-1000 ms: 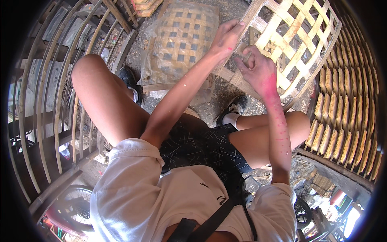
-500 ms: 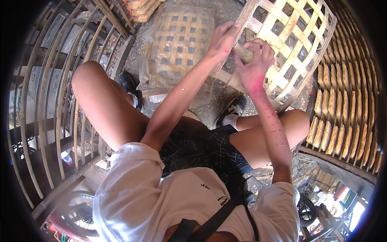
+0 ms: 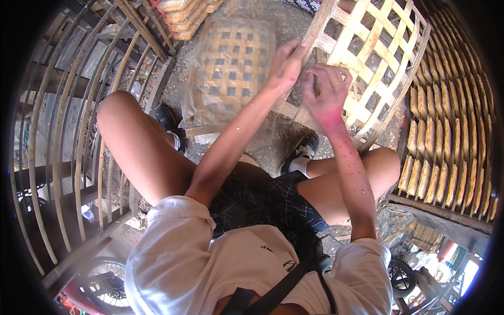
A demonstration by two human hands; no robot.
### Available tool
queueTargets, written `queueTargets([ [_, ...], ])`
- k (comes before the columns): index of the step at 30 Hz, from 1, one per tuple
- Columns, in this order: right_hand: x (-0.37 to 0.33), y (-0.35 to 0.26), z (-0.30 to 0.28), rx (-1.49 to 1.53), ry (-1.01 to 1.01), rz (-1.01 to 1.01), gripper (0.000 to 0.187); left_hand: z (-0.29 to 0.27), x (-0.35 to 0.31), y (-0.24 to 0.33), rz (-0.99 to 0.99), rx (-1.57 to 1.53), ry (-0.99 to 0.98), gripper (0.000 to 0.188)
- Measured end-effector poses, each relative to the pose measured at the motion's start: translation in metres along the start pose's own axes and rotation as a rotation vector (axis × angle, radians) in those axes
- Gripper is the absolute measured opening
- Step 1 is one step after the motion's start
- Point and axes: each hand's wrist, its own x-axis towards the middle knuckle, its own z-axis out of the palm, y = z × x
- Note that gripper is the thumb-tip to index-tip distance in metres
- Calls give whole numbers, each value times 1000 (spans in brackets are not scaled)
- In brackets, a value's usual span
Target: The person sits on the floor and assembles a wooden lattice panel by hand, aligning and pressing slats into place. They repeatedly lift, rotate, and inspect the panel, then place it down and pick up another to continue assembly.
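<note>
My left hand [image 3: 287, 64] is closed on the wooden side bar of a woven bamboo panel [image 3: 371, 38], its thumb lying along the bar. The panel is tilted, with pale crisscrossed strips and open gaps between them. My right hand [image 3: 326, 94], stained pink at the wrist, is curled with bent fingers in front of the panel's lower left part. What lies inside those fingers is hidden. Pink spots run down my right forearm.
A plastic-wrapped woven panel [image 3: 227, 81] lies on the ground ahead. A rack of yellowish slabs [image 3: 420, 135] stands at the right, a slatted bamboo fence [image 3: 81, 121] at the left. Stacked slabs [image 3: 184, 14] sit at the far left. Wheels [image 3: 108, 281] show behind.
My right hand has shifted slightly down and left, its fingers more curled. The pale, blocky object seen in it before is now out of sight. My left hand keeps hold of the bar.
</note>
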Motion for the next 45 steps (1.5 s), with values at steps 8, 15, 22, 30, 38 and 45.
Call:
queueTargets([
  [8,0,13,-21,115,-208,151,9,-1,1,-5,-42,10,-31,40],
  [15,9,5,-25,103,-270,30,19,-1,3,-4,-25,47,-37,39],
  [22,5,11,-29,68,-375,-20,28,0,0,-2,-156,-10,-41,37],
  [30,-3,15,-20,183,-288,-61,13,3,3,-4,-2,33,-25,37],
  [38,1,9,-18,255,-293,137,6,3,0,-5,-29,-14,-30,39],
  [45,10,8,-11,153,-184,174,9,5,-2,2,-63,-56,-40,37],
])
